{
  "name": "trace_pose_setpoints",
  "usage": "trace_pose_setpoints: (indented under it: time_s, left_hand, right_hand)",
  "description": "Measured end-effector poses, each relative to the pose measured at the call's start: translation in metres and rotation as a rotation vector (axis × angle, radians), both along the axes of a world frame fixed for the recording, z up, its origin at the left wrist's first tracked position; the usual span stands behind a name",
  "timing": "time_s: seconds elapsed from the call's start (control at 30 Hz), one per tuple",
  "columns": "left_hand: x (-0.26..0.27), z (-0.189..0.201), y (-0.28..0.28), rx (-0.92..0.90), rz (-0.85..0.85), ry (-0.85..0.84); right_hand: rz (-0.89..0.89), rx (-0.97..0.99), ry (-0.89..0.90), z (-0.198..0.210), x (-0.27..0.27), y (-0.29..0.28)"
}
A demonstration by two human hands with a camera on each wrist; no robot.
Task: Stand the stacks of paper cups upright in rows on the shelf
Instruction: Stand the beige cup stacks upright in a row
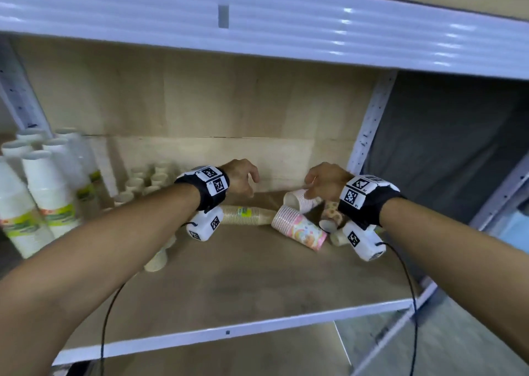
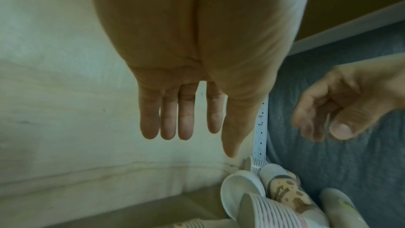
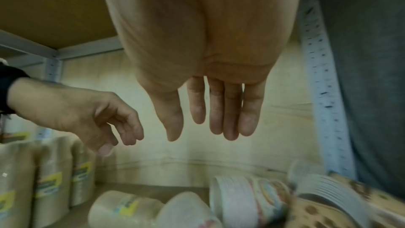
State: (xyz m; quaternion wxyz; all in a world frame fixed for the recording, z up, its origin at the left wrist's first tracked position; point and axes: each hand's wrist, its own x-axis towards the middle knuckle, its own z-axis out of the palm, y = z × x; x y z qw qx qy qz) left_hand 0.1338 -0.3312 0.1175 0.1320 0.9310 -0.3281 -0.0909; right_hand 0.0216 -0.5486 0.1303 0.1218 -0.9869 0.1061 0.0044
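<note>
Several stacks of paper cups lie on their sides at the back right of the wooden shelf (image 1: 243, 287): a beige stack with a green label (image 1: 246, 215), a pink patterned stack (image 1: 297, 228), a white pink-ringed stack (image 1: 300, 201) and a brown-spotted stack (image 1: 332, 212). My left hand (image 1: 246, 181) hovers above the beige stack, its fingers relaxed and holding nothing (image 2: 206, 141). My right hand (image 1: 315, 184) hangs just over the white pink-ringed stack with straight, empty fingers (image 3: 200, 133). In the right wrist view the pink patterned stack (image 3: 247, 197) and the beige stack (image 3: 124, 209) lie below the fingers.
Tall white stacks with green labels (image 1: 43, 189) stand upright at the far left. Small beige stacks (image 1: 146, 178) stand in rows beside them, and one more (image 1: 157, 258) is nearer the front. A perforated white post (image 1: 369, 123) bounds the shelf on the right. An upper shelf (image 1: 257, 20) hangs overhead.
</note>
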Motion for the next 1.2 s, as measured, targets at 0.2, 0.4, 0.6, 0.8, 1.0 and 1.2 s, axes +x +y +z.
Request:
trace_pose_setpoints:
  time_s: [0.2, 0.4, 0.6, 0.8, 1.0, 1.2]
  left_hand:
    - [0.006, -0.036, -0.027, 0.041, -0.025, 0.034]
    - [0.016, -0.066, -0.038, 0.128, -0.048, 0.076]
    - [0.026, -0.089, -0.034, 0.205, -0.048, 0.086]
    - [0.031, -0.106, -0.031, 0.221, -0.042, 0.08]
    - [0.032, -0.113, -0.032, 0.201, -0.03, 0.094]
    - [0.03, -0.108, -0.029, 0.201, -0.029, 0.097]
  right_hand:
    - [-0.106, -0.02, 0.097, -0.034, -0.023, -0.053]
    - [-0.105, 0.049, 0.188, -0.067, -0.047, -0.084]
    - [-0.089, -0.081, 0.205, -0.104, -0.046, -0.096]
    - [-0.037, -0.302, 0.142, -0.131, -0.04, -0.1]
    - [-0.007, -0.382, 0.177, -0.134, -0.036, -0.1]
    - [-0.01, -0.438, 0.168, -0.128, -0.042, -0.096]
